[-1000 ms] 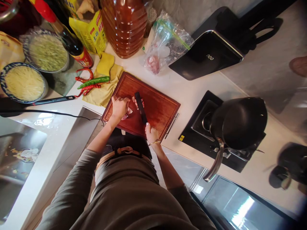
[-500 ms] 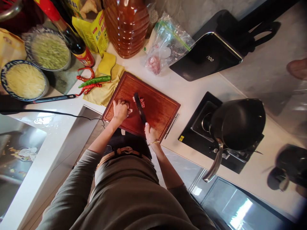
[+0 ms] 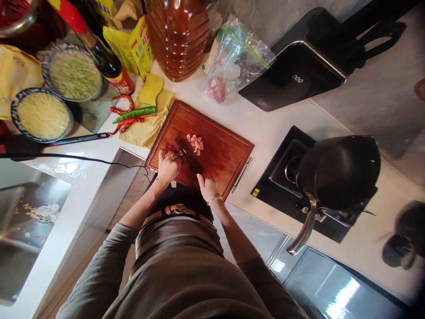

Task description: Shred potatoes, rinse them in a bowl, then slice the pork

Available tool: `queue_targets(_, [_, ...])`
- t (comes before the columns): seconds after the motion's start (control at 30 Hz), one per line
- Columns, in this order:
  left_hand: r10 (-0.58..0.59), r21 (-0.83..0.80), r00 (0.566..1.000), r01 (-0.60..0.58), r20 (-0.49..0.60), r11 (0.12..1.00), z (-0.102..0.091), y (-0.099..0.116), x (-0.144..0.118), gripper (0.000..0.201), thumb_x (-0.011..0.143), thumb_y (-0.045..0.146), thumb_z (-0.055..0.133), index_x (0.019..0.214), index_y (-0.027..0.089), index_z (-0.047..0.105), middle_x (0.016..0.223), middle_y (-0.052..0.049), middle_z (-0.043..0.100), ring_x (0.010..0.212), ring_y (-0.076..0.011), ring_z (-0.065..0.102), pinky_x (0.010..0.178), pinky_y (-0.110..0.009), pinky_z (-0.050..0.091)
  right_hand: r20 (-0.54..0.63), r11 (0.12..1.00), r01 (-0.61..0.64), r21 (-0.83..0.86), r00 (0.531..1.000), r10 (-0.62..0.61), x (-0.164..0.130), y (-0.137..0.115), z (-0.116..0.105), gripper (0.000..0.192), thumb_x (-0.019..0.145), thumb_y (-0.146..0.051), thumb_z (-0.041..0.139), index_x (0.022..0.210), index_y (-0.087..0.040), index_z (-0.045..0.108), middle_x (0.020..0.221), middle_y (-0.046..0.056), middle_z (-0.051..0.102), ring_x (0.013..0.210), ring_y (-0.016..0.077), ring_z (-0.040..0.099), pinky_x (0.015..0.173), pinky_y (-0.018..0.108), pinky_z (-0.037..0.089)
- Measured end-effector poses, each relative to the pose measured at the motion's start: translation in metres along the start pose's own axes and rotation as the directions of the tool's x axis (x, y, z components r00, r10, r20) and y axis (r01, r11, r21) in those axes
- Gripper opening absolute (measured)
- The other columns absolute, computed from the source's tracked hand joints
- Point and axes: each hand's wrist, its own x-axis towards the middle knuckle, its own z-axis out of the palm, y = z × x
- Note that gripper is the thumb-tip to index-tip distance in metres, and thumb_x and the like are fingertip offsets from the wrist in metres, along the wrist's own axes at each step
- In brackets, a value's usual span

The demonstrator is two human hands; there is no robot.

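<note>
A: Hands?

B: I see the left hand (image 3: 168,165) curled down on the near-left part of the cutting board (image 3: 226,153), fingertips pinning a small pinkish piece, probably meat. It's clenched like that to keep the tips clear of the blade, I'd say. The right hand (image 3: 206,187) sits at the board's near edge, wrapped around the handle of a dark knife (image 3: 184,153), whose blade runs diagonally up to the left fingers.

A: Cut pieces?

B: A little pile of diced meat (image 3: 195,143) sits mid-board, just beyond the blade and apart from both hands. Pushed aside to leave cutting room, I'd guess.

A: Around it?

B: Chillies (image 3: 131,114), green and red, lie on a yellow cloth (image 3: 149,128) off the board's left edge. There's a plastic bag (image 3: 234,60) with more meat past the far edge. The wok (image 3: 335,170) is on the stove (image 3: 282,170) to the right, and two bowls (image 3: 43,116) of shredded stuff are at far left.
</note>
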Motion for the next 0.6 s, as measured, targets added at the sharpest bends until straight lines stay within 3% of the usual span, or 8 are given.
queue_targets(0.37, [0.043, 0.007, 0.998, -0.043, 0.038, 0.999, 0.007, 0.0, 0.006, 0.037, 0.085, 0.015, 0.036, 0.106, 0.019, 0.066, 0.105, -0.013, 0.066, 0.102, -0.028, 0.054, 0.104, -0.055, 0.02, 0.032, 0.997, -0.047, -0.06, 0.998, 0.049, 0.004, -0.008, -0.001, 0.063, 0.093, -0.054, 0.022, 0.091, -0.013, 0.07, 0.083, 0.018, 0.07, 0.08, 0.025, 0.068, 0.062, 0.027, 0.041])
queue_targets(0.6, [0.045, 0.017, 0.996, -0.046, 0.073, 0.999, 0.005, 0.004, 0.009, 0.038, 0.082, 0.01, 0.038, 0.105, 0.019, 0.066, 0.108, -0.013, 0.066, 0.107, -0.0289, 0.053, 0.107, -0.056, 0.018, 0.007, 0.999, -0.014, -0.048, 1.0, 0.014, 0.021, -0.017, 0.0, 0.058, 0.093, -0.054, 0.025, 0.095, -0.015, 0.069, 0.083, 0.015, 0.071, 0.078, 0.0227, 0.067, 0.064, 0.026, 0.041])
